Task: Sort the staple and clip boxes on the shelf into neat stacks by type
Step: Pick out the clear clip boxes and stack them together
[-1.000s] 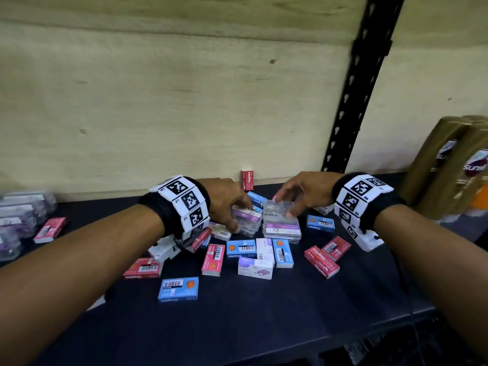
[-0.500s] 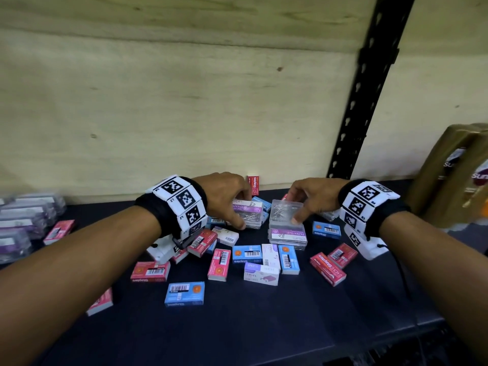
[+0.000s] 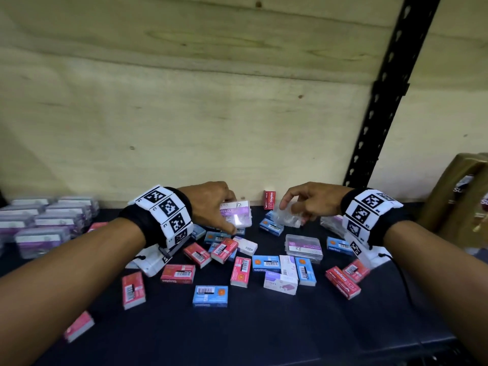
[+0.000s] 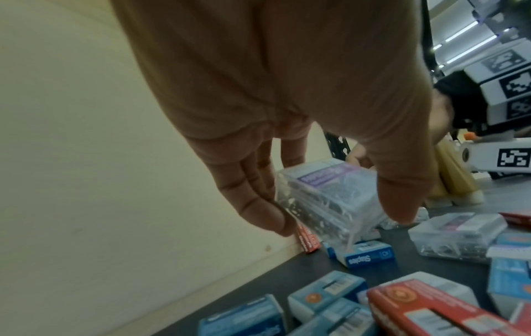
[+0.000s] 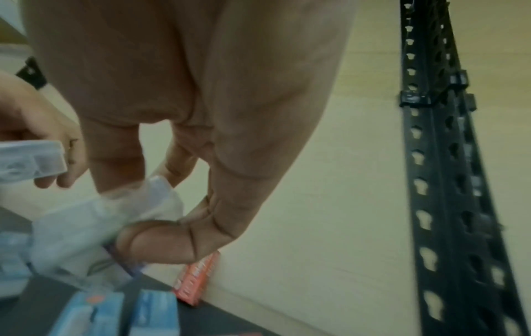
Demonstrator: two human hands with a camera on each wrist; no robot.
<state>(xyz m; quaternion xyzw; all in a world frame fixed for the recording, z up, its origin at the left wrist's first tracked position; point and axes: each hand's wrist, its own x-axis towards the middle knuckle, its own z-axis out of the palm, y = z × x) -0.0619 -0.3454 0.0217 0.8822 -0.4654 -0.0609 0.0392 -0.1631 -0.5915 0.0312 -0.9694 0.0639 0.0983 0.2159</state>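
My left hand (image 3: 219,204) grips a clear paper-clip box with a purple label (image 3: 236,215) (image 4: 330,193), lifted above the pile. My right hand (image 3: 303,204) pinches a second clear clip box (image 3: 287,216) (image 5: 106,225), also off the shelf and blurred. A third clear clip box (image 3: 303,248) lies flat on the dark shelf (image 3: 264,334). Red, blue and white staple boxes lie scattered below both hands, among them a blue one (image 3: 210,295) and a red one (image 3: 342,282). A red staple box (image 3: 269,199) stands against the back wall.
Rows of clear clip boxes (image 3: 45,225) are stacked at the far left of the shelf. A black perforated upright (image 3: 383,96) rises at the right, with brown wrapped packs (image 3: 459,202) beside it. A plywood wall closes the back.
Both hands have risen from the pile, each lifting a clear clip box. The right hand's box came off the one below it, which stays on the shelf. The view shifted left.
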